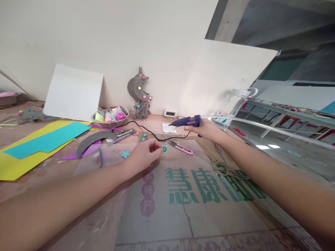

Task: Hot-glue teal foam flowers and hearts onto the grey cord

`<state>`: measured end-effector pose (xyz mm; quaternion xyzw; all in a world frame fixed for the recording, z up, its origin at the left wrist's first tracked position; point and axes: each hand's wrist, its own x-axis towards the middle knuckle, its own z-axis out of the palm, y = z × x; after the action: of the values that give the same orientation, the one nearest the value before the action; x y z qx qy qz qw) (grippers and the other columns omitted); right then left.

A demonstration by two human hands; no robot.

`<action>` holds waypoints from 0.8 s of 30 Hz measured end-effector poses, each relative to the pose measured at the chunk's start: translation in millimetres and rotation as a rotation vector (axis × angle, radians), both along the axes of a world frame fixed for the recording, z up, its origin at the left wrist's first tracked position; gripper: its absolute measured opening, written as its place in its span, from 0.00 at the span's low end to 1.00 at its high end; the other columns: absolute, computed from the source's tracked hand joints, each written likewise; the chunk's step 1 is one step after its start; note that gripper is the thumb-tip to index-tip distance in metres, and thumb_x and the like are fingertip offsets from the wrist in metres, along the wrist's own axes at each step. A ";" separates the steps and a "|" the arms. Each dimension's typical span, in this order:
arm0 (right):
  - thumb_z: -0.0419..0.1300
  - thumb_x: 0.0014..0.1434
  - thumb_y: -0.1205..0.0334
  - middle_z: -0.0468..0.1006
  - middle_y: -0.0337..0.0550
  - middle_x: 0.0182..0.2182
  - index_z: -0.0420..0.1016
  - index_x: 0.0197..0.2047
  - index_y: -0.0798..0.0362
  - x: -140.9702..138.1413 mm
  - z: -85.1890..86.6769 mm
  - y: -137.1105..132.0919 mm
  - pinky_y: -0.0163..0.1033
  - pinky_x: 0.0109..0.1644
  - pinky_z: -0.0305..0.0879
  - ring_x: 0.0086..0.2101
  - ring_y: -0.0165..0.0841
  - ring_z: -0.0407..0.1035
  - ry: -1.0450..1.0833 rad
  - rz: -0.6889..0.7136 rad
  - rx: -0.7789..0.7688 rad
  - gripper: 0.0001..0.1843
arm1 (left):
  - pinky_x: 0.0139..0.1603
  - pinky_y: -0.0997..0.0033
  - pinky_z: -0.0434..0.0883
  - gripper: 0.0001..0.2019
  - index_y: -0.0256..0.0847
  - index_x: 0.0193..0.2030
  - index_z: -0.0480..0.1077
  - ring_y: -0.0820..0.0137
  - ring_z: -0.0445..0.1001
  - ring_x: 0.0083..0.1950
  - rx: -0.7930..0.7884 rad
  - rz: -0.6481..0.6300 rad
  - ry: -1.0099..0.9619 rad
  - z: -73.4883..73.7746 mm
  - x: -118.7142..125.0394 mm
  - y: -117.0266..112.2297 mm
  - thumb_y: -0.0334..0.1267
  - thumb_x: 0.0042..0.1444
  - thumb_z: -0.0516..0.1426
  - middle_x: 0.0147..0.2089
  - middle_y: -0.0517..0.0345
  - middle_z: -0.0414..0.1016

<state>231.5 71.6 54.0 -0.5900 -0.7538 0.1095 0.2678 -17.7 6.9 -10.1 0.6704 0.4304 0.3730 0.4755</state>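
Observation:
My left hand [145, 153] pinches a small teal flower cutout [164, 149] against the cardboard-covered table [199, 209]. A second teal flower [126, 153] lies just to its left. My right hand [204, 129] grips a blue hot glue gun [187, 121], its nozzle pointing left over a white pad [167, 128]. The gun's black cord [146, 131] trails left across the table. Pink thread snips [181, 147] lie between my two hands.
Yellow and teal sheets [39, 143] lie at left, with a grey felt arc [92, 138] and purple scraps. A metal bowl of coloured clay [110, 116], a grey moon hanging [140, 92], a white board [73, 92] and a small clock [170, 113] stand along the wall.

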 end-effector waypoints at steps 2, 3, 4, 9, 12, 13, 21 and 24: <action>0.62 0.49 0.48 0.80 0.43 0.33 0.76 0.40 0.55 0.9 -10.1 23.5 0.38 0.38 0.66 0.35 0.37 0.71 -0.031 -0.026 -0.025 0.21 | 0.19 0.79 0.57 0.09 0.41 0.29 0.61 0.77 0.62 0.20 0.021 -0.006 0.018 -0.6 -0.2 0.9 0.43 0.52 0.54 0.21 0.66 0.65; 0.61 0.49 0.48 0.80 0.44 0.32 0.76 0.41 0.56 0.6 -15.9 33.0 0.38 0.38 0.66 0.35 0.37 0.71 -0.034 -0.044 -0.023 0.21 | 0.19 0.79 0.58 0.08 0.41 0.29 0.61 0.77 0.62 0.20 0.029 -0.003 0.027 -1.6 0.0 1.8 0.43 0.52 0.54 0.21 0.66 0.66; 0.61 0.50 0.48 0.79 0.44 0.32 0.75 0.41 0.56 0.0 -21.8 40.9 0.38 0.38 0.66 0.34 0.37 0.72 -0.037 -0.052 -0.025 0.21 | 0.20 0.79 0.58 0.08 0.41 0.30 0.61 0.77 0.63 0.21 0.036 0.002 0.033 -2.9 0.2 3.0 0.42 0.52 0.54 0.21 0.66 0.66; 0.60 0.50 0.45 0.78 0.44 0.25 0.75 0.35 0.58 2.5 -44.0 63.3 0.38 0.33 0.66 0.28 0.36 0.71 -0.090 -0.085 -0.063 0.22 | 0.22 0.78 0.59 0.08 0.40 0.31 0.64 0.75 0.64 0.23 0.069 0.016 0.064 -9.7 1.2 9.5 0.43 0.52 0.53 0.24 0.64 0.68; 0.56 0.54 0.45 0.78 0.45 0.27 0.75 0.36 0.58 10.7 -46.1 67.7 0.36 0.31 0.65 0.28 0.35 0.71 -0.145 -0.074 -0.091 0.22 | 0.23 0.78 0.59 0.08 0.40 0.31 0.64 0.75 0.65 0.24 0.082 0.013 0.083 -10.8 1.1 10.9 0.43 0.52 0.53 0.24 0.63 0.68; 0.55 0.55 0.45 0.78 0.45 0.28 0.75 0.37 0.58 13.9 -45.3 67.2 0.36 0.32 0.65 0.29 0.35 0.72 -0.167 -0.071 -0.097 0.22 | 0.23 0.78 0.60 0.08 0.40 0.31 0.64 0.75 0.65 0.25 0.087 0.015 0.086 -10.9 1.0 11.0 0.43 0.52 0.53 0.24 0.63 0.68; 0.57 0.55 0.49 0.78 0.55 0.40 0.72 0.48 0.57 24.5 -31.3 21.5 0.44 0.44 0.64 0.41 0.46 0.71 -0.369 -0.058 -0.029 0.24 | 0.20 0.78 0.58 0.08 0.41 0.31 0.63 0.75 0.64 0.22 0.054 0.011 0.019 -13.4 0.9 9.9 0.43 0.53 0.53 0.22 0.66 0.66; 0.54 0.58 0.53 0.74 0.57 0.47 0.69 0.53 0.59 19.2 -26.6 -2.9 0.47 0.50 0.60 0.47 0.48 0.67 -0.520 0.006 0.179 0.24 | 0.20 0.78 0.58 0.08 0.41 0.31 0.62 0.76 0.64 0.21 0.045 0.008 0.009 -13.8 0.7 10.4 0.43 0.53 0.53 0.22 0.66 0.65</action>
<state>250.7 68.7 27.5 -0.5702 -0.8056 -0.1117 0.1159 -17.0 17.4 -23.8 0.6810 0.4267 0.3813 0.4570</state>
